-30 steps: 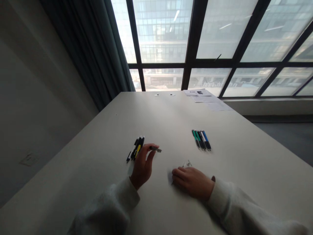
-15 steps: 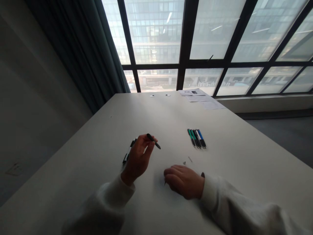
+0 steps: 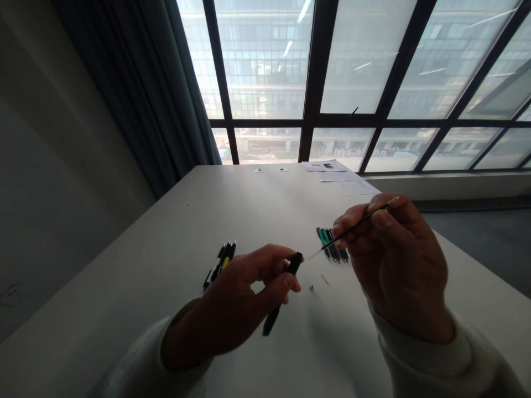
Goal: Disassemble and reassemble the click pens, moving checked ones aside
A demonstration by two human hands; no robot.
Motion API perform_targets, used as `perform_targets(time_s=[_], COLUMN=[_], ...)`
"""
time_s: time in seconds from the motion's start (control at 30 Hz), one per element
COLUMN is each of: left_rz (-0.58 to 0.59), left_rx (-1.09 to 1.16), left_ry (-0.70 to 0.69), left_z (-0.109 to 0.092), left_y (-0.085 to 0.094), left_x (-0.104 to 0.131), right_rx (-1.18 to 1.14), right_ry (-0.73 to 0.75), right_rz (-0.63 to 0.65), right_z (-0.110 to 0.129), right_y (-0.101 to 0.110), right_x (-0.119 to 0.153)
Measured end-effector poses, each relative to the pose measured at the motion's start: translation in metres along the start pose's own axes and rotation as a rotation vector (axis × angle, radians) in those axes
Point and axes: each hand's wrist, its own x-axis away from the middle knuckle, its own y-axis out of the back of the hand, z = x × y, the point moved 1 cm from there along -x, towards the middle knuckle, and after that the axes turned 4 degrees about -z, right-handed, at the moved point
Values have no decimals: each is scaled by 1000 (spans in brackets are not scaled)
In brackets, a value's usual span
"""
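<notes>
My left hand [image 3: 253, 298] pinches a black pen barrel [image 3: 272, 320] between thumb and fingers, its upper end tilted toward the right. In my right hand [image 3: 394, 265] is a thin dark pen refill [image 3: 354, 225], held between thumb and fingertips. The refill slants down to the left, and its pale lower end is close to the top of the barrel; whether they touch I cannot tell. On the table below lie a small pen tip cone [image 3: 311, 288] and a thin spring-like piece [image 3: 324, 279].
Several pens [image 3: 219, 262] lie left, partly behind my left hand. A row of green and dark pens [image 3: 326, 243] is partly covered by my right hand. Papers [image 3: 332, 168] lie at the far edge of the white table [image 3: 249, 215], before the window.
My right hand has risen from the table, bringing up the refill. My left hand has moved right and turned the barrel, so its end faces the refill.
</notes>
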Motion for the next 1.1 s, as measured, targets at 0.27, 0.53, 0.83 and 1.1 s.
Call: perform_targets(time_s=[0.27, 0.53, 0.83, 1.1], left_rz=[-33, -44, -27, -107], left_rx=[-18, -145, -72, 33], left_ry=[-11, -31, -24, -41], left_z=[2, 2, 10, 15], left_y=[-4, -4, -5, -6], left_x=[-3, -6, -10, -11], right_rx=[30, 202, 513, 1401], right_ry=[26, -138, -317, -457], right_rz=[10, 252, 579, 638], right_z=[-5, -9, -6, -42], right_y=[2, 8, 12, 62], right_x=[-1, 0, -6, -23])
